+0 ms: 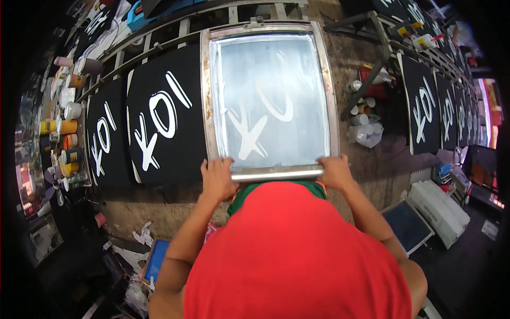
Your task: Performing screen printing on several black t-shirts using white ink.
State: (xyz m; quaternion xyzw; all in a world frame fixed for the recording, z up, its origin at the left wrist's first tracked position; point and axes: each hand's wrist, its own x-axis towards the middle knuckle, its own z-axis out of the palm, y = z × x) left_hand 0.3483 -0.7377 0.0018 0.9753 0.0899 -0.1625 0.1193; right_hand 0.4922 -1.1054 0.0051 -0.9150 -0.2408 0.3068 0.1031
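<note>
In front of me lies a silk-screen frame (206, 101) with a pale, wet-looking mesh marked by brush-stroke lettering. Its near edge carries a shiny metal bar (276, 174), close to my body. My left hand (218, 179) is closed over the near left corner of the frame, fingers curled on its rim. At the near right corner, my right hand (336, 171) grips the rim in the same way. Whatever lies beneath the mesh is hidden. Left of the frame is a black printed panel (183, 127) with white lettering.
Another black panel (114, 154) lies farther left, and several more, including a near one (433, 127), stretch away at right. Paint tubs (67, 127) crowd the far left. A slatted metal rail (186, 37) runs behind the frame. White containers (361, 119) stand right of it.
</note>
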